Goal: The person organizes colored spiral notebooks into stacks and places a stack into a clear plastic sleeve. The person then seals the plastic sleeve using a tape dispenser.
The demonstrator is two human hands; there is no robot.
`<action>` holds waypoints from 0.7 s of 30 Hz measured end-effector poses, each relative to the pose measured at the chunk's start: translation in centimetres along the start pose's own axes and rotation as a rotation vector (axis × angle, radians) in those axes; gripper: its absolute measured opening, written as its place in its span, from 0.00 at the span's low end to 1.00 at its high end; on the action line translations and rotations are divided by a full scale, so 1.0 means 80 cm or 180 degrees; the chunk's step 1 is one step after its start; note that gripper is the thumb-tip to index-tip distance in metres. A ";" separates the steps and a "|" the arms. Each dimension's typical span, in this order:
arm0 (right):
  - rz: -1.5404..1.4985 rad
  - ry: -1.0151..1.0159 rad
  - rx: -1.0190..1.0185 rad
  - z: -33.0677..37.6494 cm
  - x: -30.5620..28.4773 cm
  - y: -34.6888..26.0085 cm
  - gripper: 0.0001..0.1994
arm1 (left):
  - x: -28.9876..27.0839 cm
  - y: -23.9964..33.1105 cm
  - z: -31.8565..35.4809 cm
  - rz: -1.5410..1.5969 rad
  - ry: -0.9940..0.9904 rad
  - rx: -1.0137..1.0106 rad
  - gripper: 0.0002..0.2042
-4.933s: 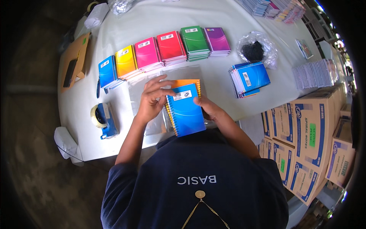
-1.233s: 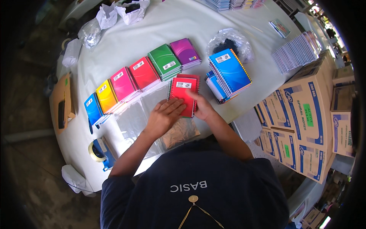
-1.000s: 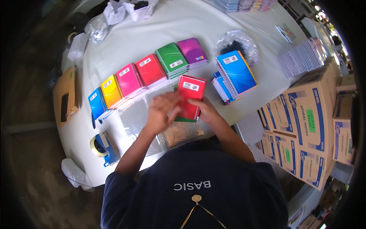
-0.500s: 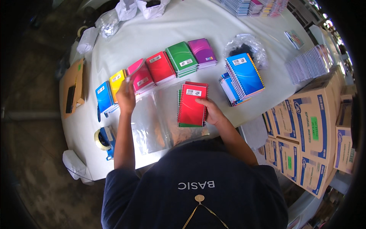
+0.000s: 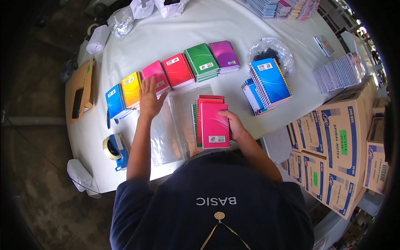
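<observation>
My right hand (image 5: 233, 125) grips a fanned stack of spiral notebooks, a pink notebook (image 5: 214, 127) on top with red and green ones showing beneath. Fingers stretched out and holding nothing, my left hand (image 5: 151, 98) hovers at the near edge of the pink notebook pile (image 5: 154, 71); I cannot tell whether it touches. That pile belongs to a row: blue notebooks (image 5: 115, 100), yellow notebooks (image 5: 131, 87), red notebooks (image 5: 178, 70), green notebooks (image 5: 201, 58) and purple notebooks (image 5: 224, 53). Clear plastic sleeves (image 5: 166, 137) lie flat between my forearms.
A tape dispenser (image 5: 118, 152) sits by my left forearm. To the right stand a blue notebook stack (image 5: 270, 81) and a plastic bag with black contents (image 5: 281, 52). Cartons (image 5: 333, 146) are piled beyond the table's right edge. An open cardboard box (image 5: 85, 89) is at far left.
A pink notebook now lies on top of the red one in my right hand's stack. My left hand has opened and lowered its fingers over the pink pile.
</observation>
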State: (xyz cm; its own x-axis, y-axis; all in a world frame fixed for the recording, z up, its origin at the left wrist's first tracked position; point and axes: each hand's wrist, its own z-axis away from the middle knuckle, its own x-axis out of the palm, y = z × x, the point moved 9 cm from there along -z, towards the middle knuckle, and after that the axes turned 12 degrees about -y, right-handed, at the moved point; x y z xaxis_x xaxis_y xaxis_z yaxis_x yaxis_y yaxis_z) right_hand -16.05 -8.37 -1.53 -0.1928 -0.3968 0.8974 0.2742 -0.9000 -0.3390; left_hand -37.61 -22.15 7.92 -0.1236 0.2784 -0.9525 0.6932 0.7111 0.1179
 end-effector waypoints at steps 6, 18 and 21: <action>0.0042 0.0233 -0.0684 -0.005 -0.002 -0.023 0.22 | -0.028 -0.031 -0.008 0.1223 -0.0097 -0.0567 0.10; 0.3265 0.0202 -0.1996 0.011 0.071 -0.076 0.27 | -0.009 0.123 0.070 0.4153 -0.0731 -0.0222 0.37; 0.3876 0.0026 -0.2370 0.015 0.083 -0.088 0.29 | 0.029 0.141 0.074 0.5068 -0.1393 -0.0055 0.38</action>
State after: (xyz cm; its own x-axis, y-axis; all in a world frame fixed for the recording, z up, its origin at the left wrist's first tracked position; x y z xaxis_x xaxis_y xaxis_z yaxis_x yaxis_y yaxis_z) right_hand -18.12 -4.47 7.11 -0.2064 -0.9768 -0.0568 -0.2800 0.1146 -0.9531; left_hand -25.85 -17.30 5.39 0.8580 0.4996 0.1190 -0.0882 -0.0848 0.9925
